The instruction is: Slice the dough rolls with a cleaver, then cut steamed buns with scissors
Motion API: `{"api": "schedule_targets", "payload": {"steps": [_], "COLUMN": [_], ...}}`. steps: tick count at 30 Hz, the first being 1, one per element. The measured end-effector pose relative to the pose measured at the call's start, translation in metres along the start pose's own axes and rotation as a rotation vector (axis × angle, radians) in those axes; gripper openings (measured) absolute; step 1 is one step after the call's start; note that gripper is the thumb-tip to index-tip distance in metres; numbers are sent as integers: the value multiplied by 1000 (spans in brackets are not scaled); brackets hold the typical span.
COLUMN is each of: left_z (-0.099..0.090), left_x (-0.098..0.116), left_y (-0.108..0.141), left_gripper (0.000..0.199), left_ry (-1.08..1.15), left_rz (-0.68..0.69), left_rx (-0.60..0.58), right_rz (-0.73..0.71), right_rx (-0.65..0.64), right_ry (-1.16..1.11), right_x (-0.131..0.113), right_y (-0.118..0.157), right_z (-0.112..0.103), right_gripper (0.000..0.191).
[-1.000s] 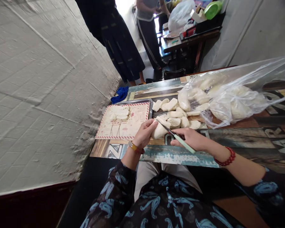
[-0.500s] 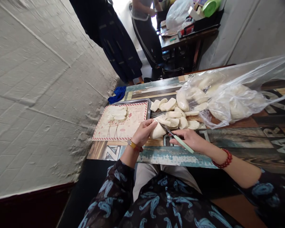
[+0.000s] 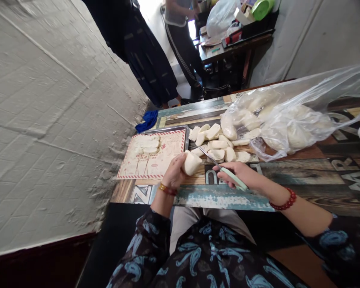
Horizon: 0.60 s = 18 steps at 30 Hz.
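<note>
My left hand [image 3: 174,171] is closed around a cut piece of white steamed bun [image 3: 192,163], held above the table with its cut side to the right. In my right hand [image 3: 240,175] is a knife with a pale green handle [image 3: 233,178]. Its thin blade points up and left, apart from the bun piece, its tip near the slices. Several bun slices [image 3: 216,155] lie in a loose pile just beyond both hands. To the left, a tray [image 3: 187,138] with a printed paper sheet [image 3: 165,164] carries more white slices [image 3: 150,150] and thin sticks.
A clear plastic bag [image 3: 291,124] of whole buns lies on the right of the plank-patterned table [image 3: 300,174]. A blue cloth [image 3: 147,121] sits at the far left corner by the white wall [image 3: 48,120]. Two people stand beyond, near a cluttered second table [image 3: 210,56].
My left hand has turned the bun piece upright and drawn it left, away from the blade. One slice has come off onto the pile. The knife now stands clear of the bun.
</note>
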<state>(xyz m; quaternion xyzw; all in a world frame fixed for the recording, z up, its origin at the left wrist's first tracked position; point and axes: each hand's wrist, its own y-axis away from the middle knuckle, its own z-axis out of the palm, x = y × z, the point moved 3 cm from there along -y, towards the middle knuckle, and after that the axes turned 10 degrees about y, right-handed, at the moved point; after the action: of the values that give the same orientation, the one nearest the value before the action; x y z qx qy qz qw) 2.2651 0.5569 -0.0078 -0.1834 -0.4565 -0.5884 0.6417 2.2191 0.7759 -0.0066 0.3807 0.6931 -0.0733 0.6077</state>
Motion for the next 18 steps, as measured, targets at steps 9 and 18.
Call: {"api": "schedule_targets", "payload": {"steps": [9, 18], "left_z": [-2, 12], "left_x": [5, 12], "left_y": [40, 67], "left_gripper": [55, 54], "left_ry": [10, 52], "left_rz": [74, 160], "left_rx": [-102, -166], "right_rz": [-155, -258], "right_rx": [31, 121], "right_ry": [154, 641], "right_x": [-3, -6], "right_y": [38, 63], "right_z": [-9, 1], "right_gripper": [71, 85]}}
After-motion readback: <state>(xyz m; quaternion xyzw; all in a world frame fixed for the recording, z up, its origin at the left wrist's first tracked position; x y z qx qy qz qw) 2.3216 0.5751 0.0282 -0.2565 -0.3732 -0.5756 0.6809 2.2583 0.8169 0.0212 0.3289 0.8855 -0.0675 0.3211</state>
